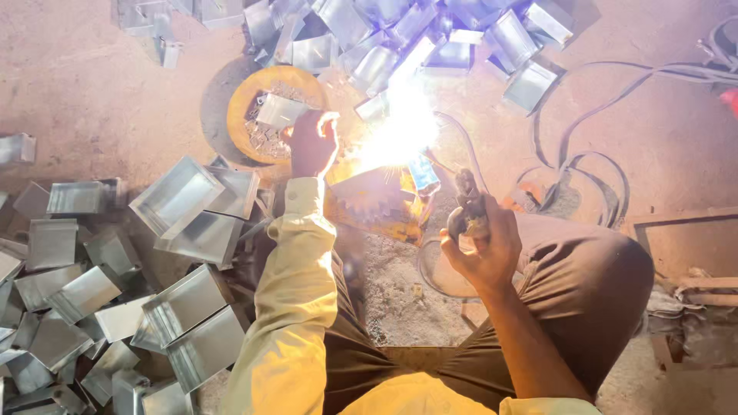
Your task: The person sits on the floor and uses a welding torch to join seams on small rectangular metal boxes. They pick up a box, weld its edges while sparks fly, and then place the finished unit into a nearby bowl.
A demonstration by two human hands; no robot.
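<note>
My right hand (478,247) is closed around a welding electrode holder (469,201), whose tip reaches up and left to a bright white welding arc (400,131). The glare hides the piece under the arc. My left hand (311,144), in a yellow sleeve, rests just left of the arc, fingers curled; whether it grips anything I cannot tell. A yellow worn block (373,201) lies under the arc, between my hands.
Open sheet-metal boxes (188,207) lie heaped at the left, and more boxes (453,38) are piled beyond the arc. A yellow round pan (242,104) holds small metal scraps. Black cables (600,115) loop at the right. My bent knee (592,269) fills the lower right.
</note>
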